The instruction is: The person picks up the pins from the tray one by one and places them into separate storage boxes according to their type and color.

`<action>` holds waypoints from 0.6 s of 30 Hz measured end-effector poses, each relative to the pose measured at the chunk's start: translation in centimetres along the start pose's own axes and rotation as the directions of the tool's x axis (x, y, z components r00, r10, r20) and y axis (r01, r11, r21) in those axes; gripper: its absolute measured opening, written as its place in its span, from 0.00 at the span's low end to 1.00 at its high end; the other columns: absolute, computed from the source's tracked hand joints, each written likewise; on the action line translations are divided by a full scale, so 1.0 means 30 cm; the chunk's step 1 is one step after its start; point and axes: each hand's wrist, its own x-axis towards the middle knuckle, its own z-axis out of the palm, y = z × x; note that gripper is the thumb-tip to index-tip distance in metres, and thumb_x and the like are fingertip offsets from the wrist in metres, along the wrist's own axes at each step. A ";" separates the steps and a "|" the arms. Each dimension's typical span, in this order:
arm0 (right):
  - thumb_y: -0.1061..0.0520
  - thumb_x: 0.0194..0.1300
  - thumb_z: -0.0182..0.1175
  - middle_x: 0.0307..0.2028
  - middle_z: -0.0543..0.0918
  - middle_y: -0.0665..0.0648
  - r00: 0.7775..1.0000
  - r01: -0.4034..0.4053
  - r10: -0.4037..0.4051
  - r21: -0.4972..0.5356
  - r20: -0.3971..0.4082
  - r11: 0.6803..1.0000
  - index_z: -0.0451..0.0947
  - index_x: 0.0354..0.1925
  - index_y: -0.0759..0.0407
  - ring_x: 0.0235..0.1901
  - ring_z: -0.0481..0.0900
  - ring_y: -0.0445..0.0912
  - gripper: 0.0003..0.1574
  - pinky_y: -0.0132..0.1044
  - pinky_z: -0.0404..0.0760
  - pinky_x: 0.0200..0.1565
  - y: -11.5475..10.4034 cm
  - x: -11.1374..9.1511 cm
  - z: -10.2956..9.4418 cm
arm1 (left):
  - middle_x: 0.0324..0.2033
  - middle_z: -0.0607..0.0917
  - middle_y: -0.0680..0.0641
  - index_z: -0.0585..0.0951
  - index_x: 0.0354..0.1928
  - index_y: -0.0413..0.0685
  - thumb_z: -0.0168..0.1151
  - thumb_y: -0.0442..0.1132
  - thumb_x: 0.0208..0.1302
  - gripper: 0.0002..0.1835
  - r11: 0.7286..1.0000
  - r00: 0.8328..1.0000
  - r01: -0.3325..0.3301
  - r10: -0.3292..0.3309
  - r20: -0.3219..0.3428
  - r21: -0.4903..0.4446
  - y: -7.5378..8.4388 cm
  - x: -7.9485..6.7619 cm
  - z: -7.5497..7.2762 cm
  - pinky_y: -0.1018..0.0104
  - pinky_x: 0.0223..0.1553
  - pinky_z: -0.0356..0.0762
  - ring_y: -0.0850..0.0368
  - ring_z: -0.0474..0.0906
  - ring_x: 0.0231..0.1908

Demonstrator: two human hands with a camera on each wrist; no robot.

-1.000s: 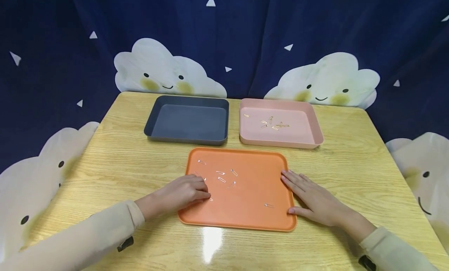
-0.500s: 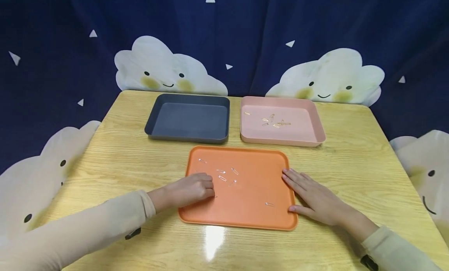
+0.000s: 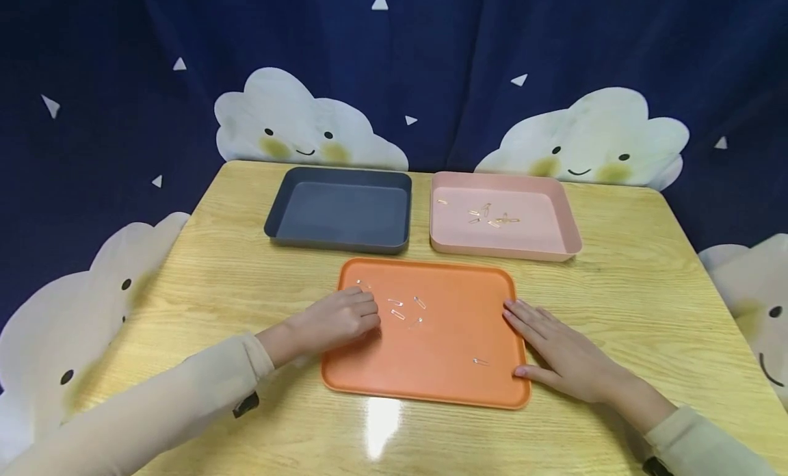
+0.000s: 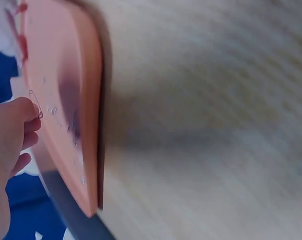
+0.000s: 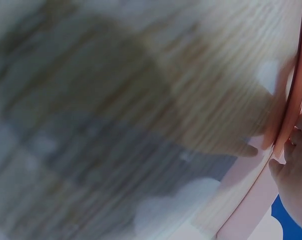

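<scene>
My left hand [image 3: 341, 319] is over the left part of an orange tray [image 3: 443, 380]. In the left wrist view its thumb and fingers pinch a silver safety pin [image 4: 36, 104], raised above the tray; from the head view the hand hides this pin. Several more silver safety pins [image 3: 398, 314] lie scattered on the tray, most of them just right of the left hand. One safety pin [image 3: 481, 362] lies apart, near the lower right corner. With straight fingers, my right hand [image 3: 572, 360] rests on the tray's right rim and holds nothing.
Behind the orange tray stand two deeper trays. A dark grey tray [image 3: 337, 245] is at the left. At the right, a pink tray [image 3: 505, 249] contains several gold-coloured safety pins [image 3: 474, 213]. The wooden table [image 3: 246, 271] ends at a dark blue cloud-patterned curtain [image 3: 443, 65].
My left hand has closed on a safety pin at the tray's left side and lifted it slightly. The right hand stays on the rim. The head view has shifted a little.
</scene>
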 end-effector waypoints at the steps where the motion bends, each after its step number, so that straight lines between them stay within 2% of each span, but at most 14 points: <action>1: 0.37 0.60 0.62 0.74 0.58 0.60 1.000 0.000 0.000 0.000 -0.001 1.000 0.52 0.74 0.58 0.76 0.51 0.47 0.54 0.24 0.31 0.75 0.000 0.000 0.000 | 0.27 0.82 0.55 0.80 0.28 0.50 0.64 0.34 0.56 0.03 1.000 1.000 -0.001 0.001 -0.008 0.016 -0.010 -0.001 -0.003 0.68 0.41 0.76 0.58 0.73 0.32; 12: 0.36 0.60 0.62 0.74 0.59 0.60 1.000 -0.016 0.016 0.011 -0.014 1.000 0.52 0.74 0.57 0.76 0.52 0.48 0.54 0.23 0.32 0.74 -0.003 -0.003 0.006 | 0.27 0.83 0.51 0.79 0.28 0.45 0.64 0.33 0.53 0.03 0.997 0.996 0.056 -0.051 -0.079 0.061 -0.138 -0.014 -0.049 0.63 0.42 0.75 0.54 0.77 0.34; 18: 0.36 0.61 0.61 0.74 0.58 0.60 1.000 -0.011 0.011 0.003 -0.008 1.000 0.52 0.74 0.57 0.76 0.51 0.48 0.54 0.23 0.32 0.74 0.001 -0.001 0.005 | 0.26 0.84 0.50 0.79 0.28 0.45 0.64 0.31 0.54 0.03 0.986 0.981 0.166 -0.162 -0.104 0.028 -0.231 -0.035 -0.069 0.62 0.39 0.72 0.53 0.77 0.33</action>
